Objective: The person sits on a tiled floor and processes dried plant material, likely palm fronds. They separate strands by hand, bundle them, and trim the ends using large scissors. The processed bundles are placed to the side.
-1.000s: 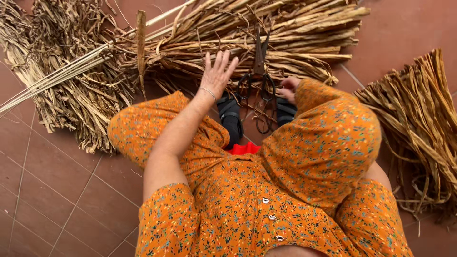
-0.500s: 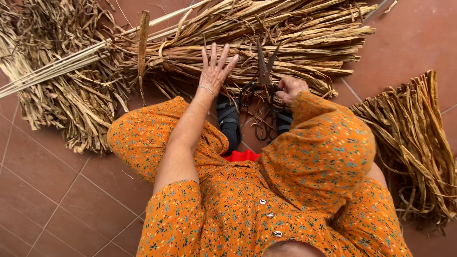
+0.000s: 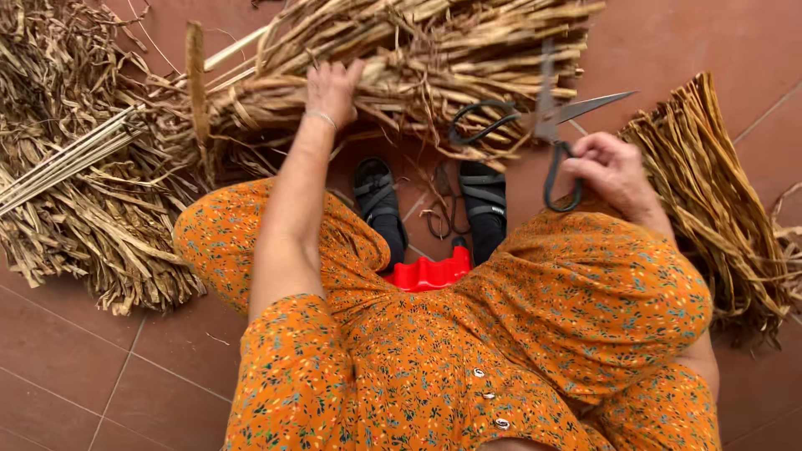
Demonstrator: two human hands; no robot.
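Left hand point(image 3: 332, 88) is curling its fingers over the dried stalk bundle point(image 3: 434, 58) lying far across the floor. Right hand point(image 3: 614, 167) is gripping the black scissors point(image 3: 547, 125), blades parted, just right of the bundle.

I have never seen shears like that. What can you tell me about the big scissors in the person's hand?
The scissors look like dark metal, with two large loop handles and long pointed blades. They are open, blades spread. The right hand holds them by one loop, above the bundle of dried stalks; the other loop hangs free over the stalks.

Open black shears point(image 3: 535, 125), dried-reed bundle point(image 3: 418, 75)
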